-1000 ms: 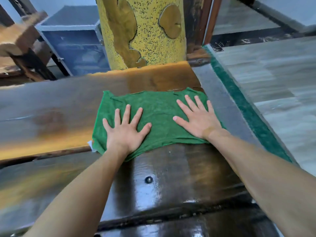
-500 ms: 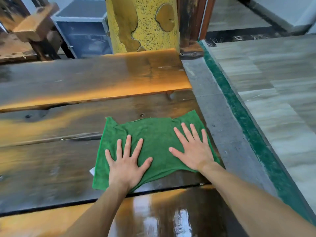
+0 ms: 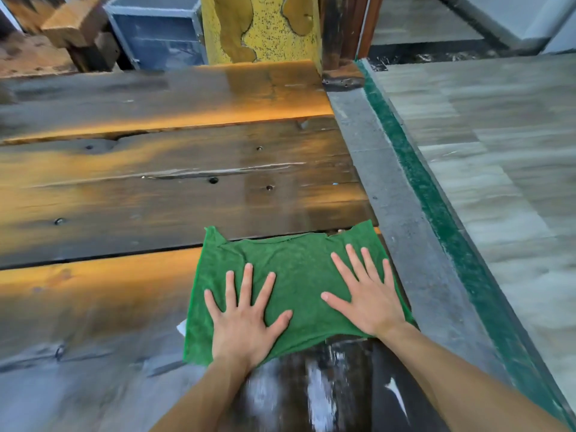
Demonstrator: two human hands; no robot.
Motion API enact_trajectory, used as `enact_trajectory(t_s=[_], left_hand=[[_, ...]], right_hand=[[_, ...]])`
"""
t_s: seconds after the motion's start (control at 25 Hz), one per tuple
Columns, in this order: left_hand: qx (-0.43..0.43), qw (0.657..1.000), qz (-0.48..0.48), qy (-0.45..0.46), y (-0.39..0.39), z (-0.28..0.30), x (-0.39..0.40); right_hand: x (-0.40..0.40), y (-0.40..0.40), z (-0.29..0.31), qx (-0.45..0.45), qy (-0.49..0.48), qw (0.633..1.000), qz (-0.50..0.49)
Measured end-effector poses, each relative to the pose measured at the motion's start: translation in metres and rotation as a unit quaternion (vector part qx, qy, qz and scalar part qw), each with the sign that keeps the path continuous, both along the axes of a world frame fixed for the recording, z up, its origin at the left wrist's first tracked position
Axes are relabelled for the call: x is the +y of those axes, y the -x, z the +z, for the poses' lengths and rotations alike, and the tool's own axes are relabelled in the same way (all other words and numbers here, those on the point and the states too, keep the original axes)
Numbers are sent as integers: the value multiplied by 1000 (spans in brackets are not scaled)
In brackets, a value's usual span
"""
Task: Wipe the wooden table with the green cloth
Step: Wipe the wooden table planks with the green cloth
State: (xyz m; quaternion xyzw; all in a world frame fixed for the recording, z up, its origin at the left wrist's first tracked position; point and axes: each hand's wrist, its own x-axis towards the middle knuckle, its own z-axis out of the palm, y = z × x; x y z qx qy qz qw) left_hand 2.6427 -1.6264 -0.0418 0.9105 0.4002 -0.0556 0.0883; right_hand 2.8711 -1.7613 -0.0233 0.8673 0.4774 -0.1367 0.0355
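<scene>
Both hands are laid flat with fingers spread, the left hand (image 3: pixel 241 322) and right hand (image 3: pixel 369 299) pressed side by side on the green cloth (image 3: pixel 290 275), nothing gripped. The cloth is spread at the near right of the tabletop (image 3: pixel 156 188), by its right edge. A wiping stroke appears under way; steady downward pressure is needed next, toward unwiped planks at left.

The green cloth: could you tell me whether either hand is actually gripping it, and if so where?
Neither grips it. The left hand and right hand press flat on the green cloth, fingers spread, over its near half.
</scene>
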Motion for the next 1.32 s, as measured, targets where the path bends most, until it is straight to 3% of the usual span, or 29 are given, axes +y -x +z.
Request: enact_trajectory(t_s=[0.32, 0.76, 0.92, 1.08, 1.24, 1.32], left_hand=[[4, 1000, -19, 6, 80, 3, -117], [30, 997, -41, 57, 138, 12, -183], [17, 996, -21, 81, 142, 20, -180], [-27, 991, -16, 128, 137, 37, -153], [-41, 992, -41, 116, 133, 37, -108], [-41, 996, 32, 71, 125, 39, -84]], right_hand=[[-121, 75, -11, -29, -28, 999, -9], [-196, 139, -2, 6, 24, 999, -29], [-199, 137, 5, 23, 48, 998, -38], [-198, 123, 12, 19, -3, 1000, -15], [-176, 83, 27, 5, -57, 997, -61], [-166, 70, 33, 10, -43, 998, -50]])
